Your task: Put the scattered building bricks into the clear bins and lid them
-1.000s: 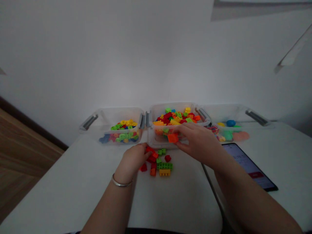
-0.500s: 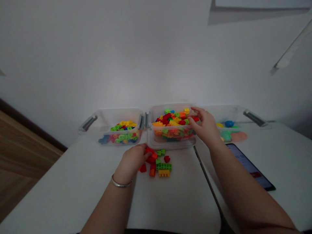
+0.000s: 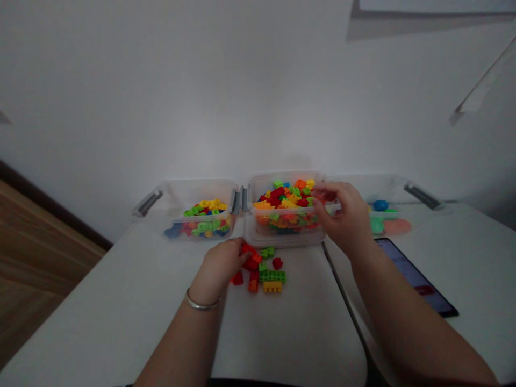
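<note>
My left hand [image 3: 226,260] rests on the table with its fingers curled round a red building block [image 3: 250,257], part of a small loose pile. Beside it lie a long green block [image 3: 273,276], a yellow block [image 3: 273,287] and a small red piece [image 3: 277,263]. My right hand [image 3: 342,212] is over the right side of the middle clear box [image 3: 282,240], which holds many coloured blocks [image 3: 288,200]. Its thumb and fingers are apart, and nothing shows between them; the fingertips are slightly blurred.
Left of the middle box stands another clear box [image 3: 189,188] with yellow, green and blue pieces. A third clear box [image 3: 363,183] with a blue piece [image 3: 380,205] is partly behind my right hand. A phone [image 3: 417,277] lies to the right. A wall rises behind the boxes.
My right hand has drawn back slightly to the right from the blocks in the middle box. An orange block now shows near that box's back right. My left hand stays in place.
</note>
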The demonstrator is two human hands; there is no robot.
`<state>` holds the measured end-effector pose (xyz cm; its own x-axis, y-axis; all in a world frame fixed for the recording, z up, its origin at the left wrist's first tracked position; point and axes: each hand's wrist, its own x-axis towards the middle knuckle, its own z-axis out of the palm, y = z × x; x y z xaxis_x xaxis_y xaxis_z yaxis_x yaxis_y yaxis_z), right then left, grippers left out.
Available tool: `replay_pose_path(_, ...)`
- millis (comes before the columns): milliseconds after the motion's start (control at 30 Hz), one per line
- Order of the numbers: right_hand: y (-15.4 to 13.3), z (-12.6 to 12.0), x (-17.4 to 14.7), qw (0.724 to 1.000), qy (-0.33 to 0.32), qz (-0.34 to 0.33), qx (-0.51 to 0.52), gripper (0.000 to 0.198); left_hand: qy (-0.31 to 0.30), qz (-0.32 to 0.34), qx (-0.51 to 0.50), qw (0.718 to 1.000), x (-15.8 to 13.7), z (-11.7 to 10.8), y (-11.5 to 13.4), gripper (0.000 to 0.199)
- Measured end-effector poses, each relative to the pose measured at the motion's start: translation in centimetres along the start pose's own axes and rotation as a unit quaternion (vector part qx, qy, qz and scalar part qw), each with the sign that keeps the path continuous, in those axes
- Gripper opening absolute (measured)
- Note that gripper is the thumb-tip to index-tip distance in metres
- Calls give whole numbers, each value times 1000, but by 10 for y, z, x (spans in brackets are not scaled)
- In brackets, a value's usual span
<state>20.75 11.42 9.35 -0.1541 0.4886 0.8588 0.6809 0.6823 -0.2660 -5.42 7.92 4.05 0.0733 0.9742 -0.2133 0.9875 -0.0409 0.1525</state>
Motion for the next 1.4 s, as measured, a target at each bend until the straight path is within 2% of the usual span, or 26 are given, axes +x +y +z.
replay_pose_path(33,-7,-2,0,999,-42,-15,28,16,1,1,0,1000,0,1,0,24)
replay_pose_path(100,-20,-3,-2,981,-169,-46,78,14,5,0,3,1000,1,2,-2,25)
replay_pose_path(200,-32,6,-8,930,-351,-82,68,15,9,0,4,1000,3,4,-3,25)
replay_pose_path(267,-35,17,-14,900,-426,-89,14,17,8,2,0,1000,3,5,-4,25)
replay_pose_path(367,-37,35,-23,862,-493,-101,-57,20,4,4,-5,1000,4,6,-5,25)
replay_pose_path(467,-37,47,-30,843,-520,-108,-87,21,4,5,-8,1000,3,6,-5,24)
replay_pose_path(667,-32,54,-34,837,-526,-91,-115,23,8,1,-3,1000,0,3,-1,23)
replay_pose_path(900,-30,49,-31,836,-521,-89,-149,24,3,-3,6,1000,0,2,-1,24)
replay_pose_path(1033,-31,42,-29,829,-522,-64,-192,24,3,0,9,1000,1,3,-2,26)
replay_pose_path(1167,-34,37,-27,832,-521,-60,-181,22,5,0,12,1000,0,3,-2,26)
replay_pose_path(1400,-40,39,-28,809,-554,-20,-197,21,-2,-6,-2,1000,-1,1,0,24)
